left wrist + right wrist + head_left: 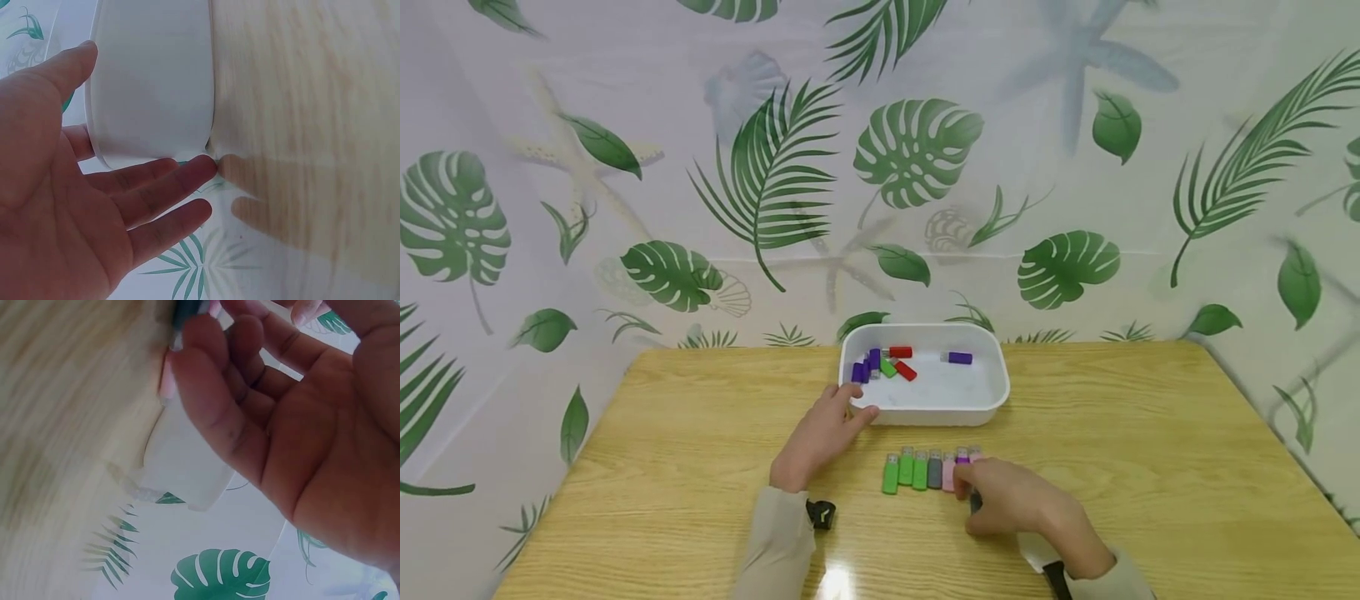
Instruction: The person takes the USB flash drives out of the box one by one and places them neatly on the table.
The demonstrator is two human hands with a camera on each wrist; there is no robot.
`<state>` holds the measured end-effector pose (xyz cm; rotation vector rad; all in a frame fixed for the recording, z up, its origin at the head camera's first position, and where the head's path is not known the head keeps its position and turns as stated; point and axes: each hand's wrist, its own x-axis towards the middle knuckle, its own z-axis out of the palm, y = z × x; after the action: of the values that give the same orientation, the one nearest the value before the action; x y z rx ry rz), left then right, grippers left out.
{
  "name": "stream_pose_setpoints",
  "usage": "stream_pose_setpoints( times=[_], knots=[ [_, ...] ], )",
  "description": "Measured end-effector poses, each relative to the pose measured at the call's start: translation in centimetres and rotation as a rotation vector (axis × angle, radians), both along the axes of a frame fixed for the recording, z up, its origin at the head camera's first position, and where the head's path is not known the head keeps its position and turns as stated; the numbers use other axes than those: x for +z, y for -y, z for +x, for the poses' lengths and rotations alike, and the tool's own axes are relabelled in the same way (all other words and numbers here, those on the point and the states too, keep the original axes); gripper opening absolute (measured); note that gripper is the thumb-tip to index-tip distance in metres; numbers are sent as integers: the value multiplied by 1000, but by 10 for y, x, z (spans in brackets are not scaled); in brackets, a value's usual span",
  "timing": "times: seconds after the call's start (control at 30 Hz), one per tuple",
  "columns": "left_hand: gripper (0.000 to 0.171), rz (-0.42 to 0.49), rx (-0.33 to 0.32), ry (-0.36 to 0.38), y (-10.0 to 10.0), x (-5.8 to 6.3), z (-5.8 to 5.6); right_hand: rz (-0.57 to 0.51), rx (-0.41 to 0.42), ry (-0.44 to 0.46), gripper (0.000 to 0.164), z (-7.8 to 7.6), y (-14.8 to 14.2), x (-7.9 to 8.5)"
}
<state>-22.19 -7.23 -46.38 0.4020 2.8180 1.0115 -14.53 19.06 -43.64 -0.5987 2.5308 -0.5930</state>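
A row of USB flash drives lies on the table: green ones at the left, then a grey one, a pink one and others partly hidden by my right hand. That hand is at the row's right end and pinches a dark grey USB flash drive between thumb and fingers, close over the table. My left hand is at the front left corner of a white plastic bin, its fingers spread at the rim and holding nothing. In the left wrist view, those fingers lie alongside the bin's wall.
Inside the bin, purple drives, red drives and a green drive gather at the left; one purple drive lies apart at the right. The wooden table meets a leaf-printed cloth right behind the bin.
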Motion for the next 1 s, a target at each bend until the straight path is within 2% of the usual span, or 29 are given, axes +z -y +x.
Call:
stream_pose_setpoints(
  times=[0.17,0.27,0.37,0.47,0.6,0.73,0.9,1.0],
  knots=[
    [56,-4,1,-3,2,2,0,-96,26,-83,16,-4,1,3],
    [56,0,-4,-6,2,4,0,-162,10,-121,9,-8,-2,9],
    [56,8,-13,-8,2,5,0,-198,-32,-169,7,-13,-7,16],
    [57,7,-11,-3,0,4,-1,-208,-75,-259,5,-22,-11,22],
    [59,6,3,8,0,2,-2,-157,-139,-369,6,-38,-11,27],
    [56,12,9,23,0,0,-1,-85,-202,-433,7,-58,-10,31],
    [55,16,12,20,0,0,-1,-25,-235,-470,9,-83,-10,35],
    [55,22,7,11,0,0,-1,31,-259,-448,9,-99,-9,34]
  ],
)
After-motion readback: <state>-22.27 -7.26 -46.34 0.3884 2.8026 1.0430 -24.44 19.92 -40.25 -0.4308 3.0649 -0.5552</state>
